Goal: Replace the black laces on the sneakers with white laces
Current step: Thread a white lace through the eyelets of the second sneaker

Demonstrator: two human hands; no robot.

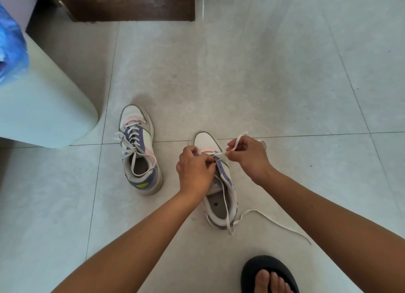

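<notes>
two sneakers on a tiled floor: left sneaker point(140, 152) already laced white; both hands work the right sneaker point(217, 183), left hand point(194, 170) and right hand point(247, 154) each pinching its white lace point(274, 221).

The floor point(252, 84) is big pale grey tiles, shiny, with thin dark lines between them. A brown wood cabinet point(122, 3) stands at the top. A pale green bin point(43, 108) with a blue bag point(11, 44) is left.
</notes>
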